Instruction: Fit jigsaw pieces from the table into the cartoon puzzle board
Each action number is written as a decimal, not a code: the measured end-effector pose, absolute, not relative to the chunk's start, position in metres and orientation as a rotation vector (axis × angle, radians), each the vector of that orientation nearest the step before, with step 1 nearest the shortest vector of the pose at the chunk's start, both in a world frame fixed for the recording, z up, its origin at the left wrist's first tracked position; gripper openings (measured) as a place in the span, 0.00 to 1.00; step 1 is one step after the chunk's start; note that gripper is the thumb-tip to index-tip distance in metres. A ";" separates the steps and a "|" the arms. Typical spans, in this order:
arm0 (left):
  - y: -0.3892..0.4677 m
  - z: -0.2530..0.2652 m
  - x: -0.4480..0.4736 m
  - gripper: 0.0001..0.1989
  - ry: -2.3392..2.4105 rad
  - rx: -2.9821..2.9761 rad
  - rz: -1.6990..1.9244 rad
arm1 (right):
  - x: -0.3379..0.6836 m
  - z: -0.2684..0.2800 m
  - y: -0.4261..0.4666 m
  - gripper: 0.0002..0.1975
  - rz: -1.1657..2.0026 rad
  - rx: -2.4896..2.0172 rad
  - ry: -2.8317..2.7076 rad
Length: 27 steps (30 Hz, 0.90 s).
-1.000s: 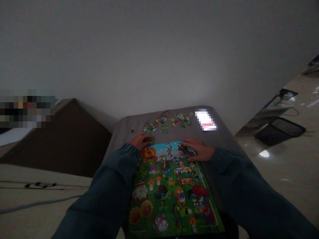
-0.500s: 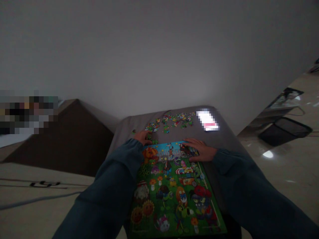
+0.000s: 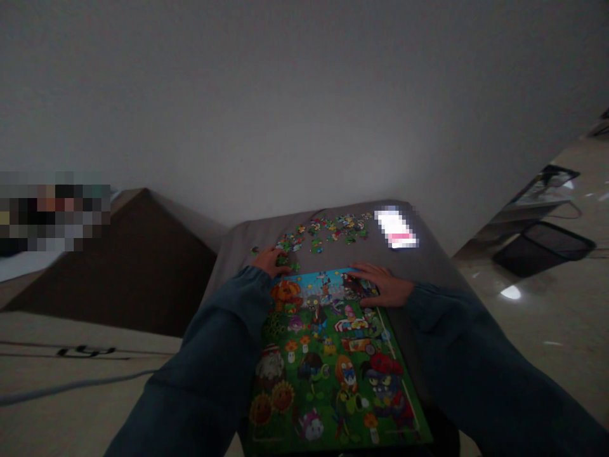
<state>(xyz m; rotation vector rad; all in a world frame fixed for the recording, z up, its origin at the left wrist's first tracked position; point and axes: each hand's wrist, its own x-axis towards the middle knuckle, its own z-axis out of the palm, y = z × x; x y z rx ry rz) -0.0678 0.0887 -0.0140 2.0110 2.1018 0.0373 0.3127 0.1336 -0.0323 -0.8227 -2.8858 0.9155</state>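
The flat, rectangular printed board (image 3: 328,355) lies at six o'clock on creased grey cloth (image 3: 333,257). The right hand (image 3: 387,287) spreads over its one-o'clock corner, grip apart. At its eleven-o'clock corner the left hand (image 3: 269,261) curls; whether its grip is closed, I cannot tell. Small, knobbly jigsaw pieces (image 3: 349,228) scatter beyond, toward twelve.

A lit phone (image 3: 396,227) lies near the wall (image 3: 295,114); a black mesh basket (image 3: 521,257) sits on glossy floor (image 3: 561,311); a grey cable (image 3: 76,388) runs at left.
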 end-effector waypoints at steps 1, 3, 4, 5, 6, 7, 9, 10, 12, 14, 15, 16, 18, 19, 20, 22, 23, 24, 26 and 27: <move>0.090 -0.014 -0.068 0.14 2.106 1.999 0.040 | 0.313 -0.032 0.134 0.44 0.915 -0.824 -2.886; 0.093 -0.015 -0.070 0.16 2.120 1.974 0.046 | 0.313 -0.033 0.134 0.44 0.919 -0.819 -2.883; 0.094 -0.015 -0.070 0.16 2.130 1.959 0.047 | 0.313 -0.033 0.134 0.44 0.921 -0.815 -2.880; 0.095 -0.015 -0.071 0.16 2.141 1.941 0.044 | 0.313 -0.033 0.134 0.44 0.919 -0.814 -2.879; 0.095 -0.015 -0.071 0.16 2.152 1.922 0.040 | 0.313 -0.033 0.134 0.44 0.914 -0.815 -2.881; 0.096 -0.016 -0.072 0.16 2.162 1.903 0.034 | 0.313 -0.033 0.134 0.44 0.907 -0.817 -2.884; 0.098 -0.017 -0.073 0.16 2.180 1.868 0.020 | 0.313 -0.033 0.134 0.44 0.891 -0.816 -2.890; 0.099 -0.017 -0.073 0.16 2.185 1.854 0.011 | 0.312 -0.033 0.134 0.44 0.886 -0.815 -2.892; 0.100 -0.017 -0.074 0.16 2.189 1.836 -0.010 | 0.312 -0.033 0.134 0.44 0.881 -0.819 -2.894; 0.100 -0.018 -0.075 0.16 2.185 1.830 -0.032 | 0.312 -0.032 0.133 0.44 0.880 -0.824 -2.900; 0.100 -0.018 -0.075 0.15 2.182 1.830 -0.040 | 0.312 -0.031 0.133 0.44 0.881 -0.823 -2.904; 0.100 -0.018 -0.075 0.15 2.178 1.832 -0.045 | 0.312 -0.031 0.133 0.44 0.882 -0.822 -2.907; 0.099 -0.018 -0.074 0.14 2.163 1.837 -0.051 | 0.312 -0.030 0.133 0.44 0.886 -0.824 -2.910; 0.098 -0.017 -0.073 0.14 2.151 1.842 -0.054 | 0.312 -0.030 0.133 0.44 0.890 -0.828 -2.909; 0.098 -0.017 -0.072 0.15 2.136 1.846 -0.057 | 0.312 -0.030 0.133 0.45 0.894 -0.831 -2.906; 0.097 -0.016 -0.071 0.15 2.106 1.851 -0.063 | 0.311 -0.030 0.132 0.45 0.903 -0.833 -2.898; 0.097 -0.015 -0.070 0.15 2.092 1.853 -0.066 | 0.311 -0.030 0.132 0.44 0.906 -0.832 -2.895; 0.097 -0.014 -0.069 0.16 2.079 1.853 -0.069 | 0.312 -0.030 0.132 0.44 0.905 -0.830 -2.892; 0.096 -0.013 -0.068 0.15 2.053 1.848 -0.077 | 0.312 -0.030 0.132 0.44 0.899 -0.822 -2.886; 0.096 -0.013 -0.068 0.15 2.038 1.846 -0.081 | 0.312 -0.030 0.132 0.44 0.899 -0.815 -2.883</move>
